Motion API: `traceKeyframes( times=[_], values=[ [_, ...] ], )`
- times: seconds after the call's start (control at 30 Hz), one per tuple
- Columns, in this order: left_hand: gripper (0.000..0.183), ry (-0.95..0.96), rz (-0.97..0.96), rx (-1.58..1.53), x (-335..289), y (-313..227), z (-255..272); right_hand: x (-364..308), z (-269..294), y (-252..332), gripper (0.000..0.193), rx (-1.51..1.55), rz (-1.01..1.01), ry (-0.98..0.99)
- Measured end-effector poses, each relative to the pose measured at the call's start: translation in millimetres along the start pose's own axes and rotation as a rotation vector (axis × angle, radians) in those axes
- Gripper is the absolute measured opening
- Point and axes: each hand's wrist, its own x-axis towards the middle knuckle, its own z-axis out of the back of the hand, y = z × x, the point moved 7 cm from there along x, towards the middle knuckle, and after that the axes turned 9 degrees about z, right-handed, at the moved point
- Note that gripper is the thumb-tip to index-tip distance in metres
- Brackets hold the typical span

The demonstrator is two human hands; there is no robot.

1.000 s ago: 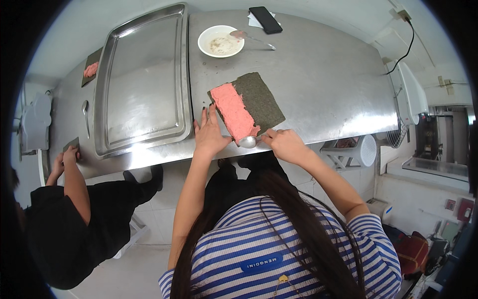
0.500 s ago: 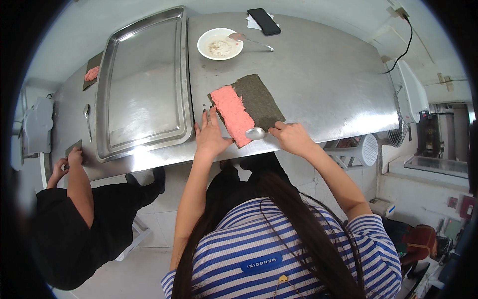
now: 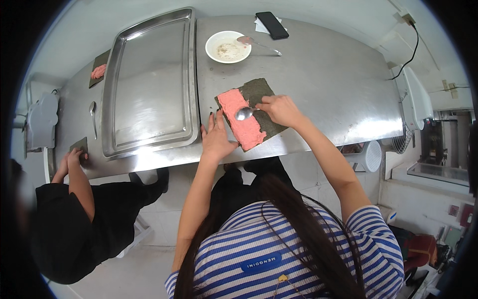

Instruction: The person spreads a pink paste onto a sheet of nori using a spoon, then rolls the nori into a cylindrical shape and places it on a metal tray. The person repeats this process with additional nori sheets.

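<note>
A dark green nori sheet (image 3: 257, 89) lies on the steel table in front of me, slightly turned. Pink paste (image 3: 232, 103) covers its left half in a band. My right hand (image 3: 280, 110) is closed round the handle of a metal spoon (image 3: 244, 114), whose bowl rests on the middle of the paste. My left hand (image 3: 217, 140) lies by the sheet's left edge, fingers stretched and apart, thumb close to the near corner. Beyond the sheet stands a white bowl (image 3: 211, 48) with some residue in it, and a second spoon (image 3: 271, 49) leans over its rim.
A large steel tray (image 3: 195, 99) stands left of the sheet. Past it are another nori sheet with pink paste (image 3: 99, 71) and a spoon (image 3: 93, 118). A co-worker's hands (image 3: 73, 155) hold a dark piece at the left. A black phone (image 3: 272, 25) lies at the far edge.
My right hand has moved the spoon up and away from the near end of the paste to its middle. My left hand stays beside the sheet. The whole view has shifted slightly.
</note>
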Motion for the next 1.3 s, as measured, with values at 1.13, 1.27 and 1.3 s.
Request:
traceKeyframes(
  times=[1.13, 1.27, 1.3],
  values=[
    [0.117, 0.005, 0.012, -0.004, 1.1, 2.2, -2.0, 55.2, -1.5, 10.3, 0.024, -0.027, -0.252, 0.104],
    [0.116, -0.031, -0.004, -0.04, 1.0, 1.7, -2.4, 40.6, -13.6, 22.5, 0.02, -0.096, -0.116, 0.15],
    [0.116, -0.032, -0.007, -0.047, 1.1, 2.4, -3.2, 35.3, -12.5, 27.3, 0.017, -0.077, -0.09, 0.148]
  ],
)
